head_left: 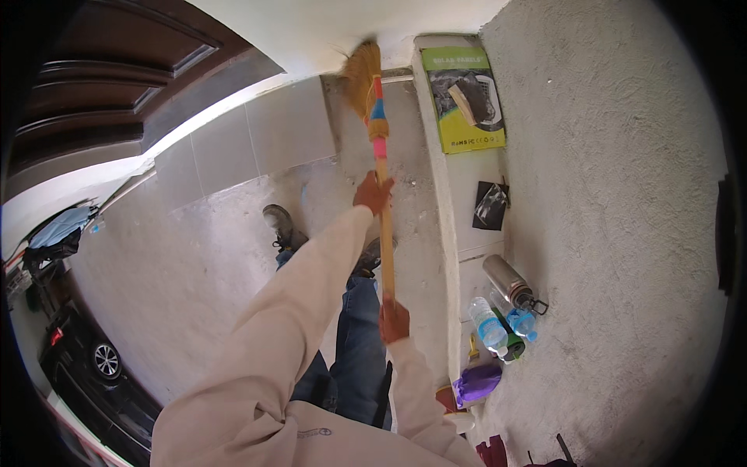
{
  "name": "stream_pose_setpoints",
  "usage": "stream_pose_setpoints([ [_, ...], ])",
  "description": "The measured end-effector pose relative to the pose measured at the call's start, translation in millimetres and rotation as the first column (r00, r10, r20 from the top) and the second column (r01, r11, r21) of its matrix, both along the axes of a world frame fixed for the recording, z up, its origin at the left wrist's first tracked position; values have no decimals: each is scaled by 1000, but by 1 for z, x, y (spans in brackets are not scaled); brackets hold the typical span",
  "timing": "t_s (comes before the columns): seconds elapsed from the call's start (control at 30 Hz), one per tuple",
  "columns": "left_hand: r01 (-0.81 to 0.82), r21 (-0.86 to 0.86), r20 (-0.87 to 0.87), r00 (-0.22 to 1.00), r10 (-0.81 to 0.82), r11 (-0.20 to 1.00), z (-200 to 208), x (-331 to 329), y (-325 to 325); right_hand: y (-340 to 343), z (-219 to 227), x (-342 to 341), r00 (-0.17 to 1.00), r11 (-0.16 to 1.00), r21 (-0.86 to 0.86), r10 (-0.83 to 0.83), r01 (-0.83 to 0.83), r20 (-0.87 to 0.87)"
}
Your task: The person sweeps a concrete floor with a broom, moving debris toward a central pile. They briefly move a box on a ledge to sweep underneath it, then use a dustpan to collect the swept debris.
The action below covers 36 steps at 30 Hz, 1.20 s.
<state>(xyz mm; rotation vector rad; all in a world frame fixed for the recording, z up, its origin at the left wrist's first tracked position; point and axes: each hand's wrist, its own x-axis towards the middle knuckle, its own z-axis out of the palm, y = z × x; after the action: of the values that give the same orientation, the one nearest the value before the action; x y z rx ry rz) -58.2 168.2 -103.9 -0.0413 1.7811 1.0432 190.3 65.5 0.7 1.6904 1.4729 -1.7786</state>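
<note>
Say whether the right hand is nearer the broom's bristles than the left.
No: the left hand grips the handle nearer the bristles than the right hand.

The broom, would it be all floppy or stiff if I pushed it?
The broom would probably be both. Its bristles look thin and fanned out, so they would likely bend. Its handle looks straight and wooden, so it should stay stiff.

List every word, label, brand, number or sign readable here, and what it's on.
Wording isn't copied here; only its places:
Flat green-and-black package: heading readable, bottom row only partly.
Beige shirt: small dark mark, too small to read.
Blue-labelled clear bottle: label print too blurred.
</note>
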Motion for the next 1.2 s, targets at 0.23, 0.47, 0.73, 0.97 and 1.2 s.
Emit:
stream_pose_setpoints([
  [0.23, 12, -184, 328, 944, 50, 983, -39, 41, -63, -15, 26, 32, 965, 991, -35, 134, -129, 226],
  [0.47, -10, -64, 187, 982, 22, 998, 66, 127, -107, -52, 121, 109, 940, 923, -302, -139, 238, 313],
  [0.73, -8, 59, -23, 1000, 9, 998, 78, 28, -31, -38, 78, 22, 982, 973, 132, -191, 187, 14],
  [0.97, 43, -214, 344, 938, 34, 976, -20, -7, -59, -66, 48, -56, 961, 972, 233, -61, -3, 270],
  [1.2, 58, -116, 632, 774, 29, 992, 55, 37, -175, -162, 165, -41, 796, 987, 156, -76, -24, 601],
])
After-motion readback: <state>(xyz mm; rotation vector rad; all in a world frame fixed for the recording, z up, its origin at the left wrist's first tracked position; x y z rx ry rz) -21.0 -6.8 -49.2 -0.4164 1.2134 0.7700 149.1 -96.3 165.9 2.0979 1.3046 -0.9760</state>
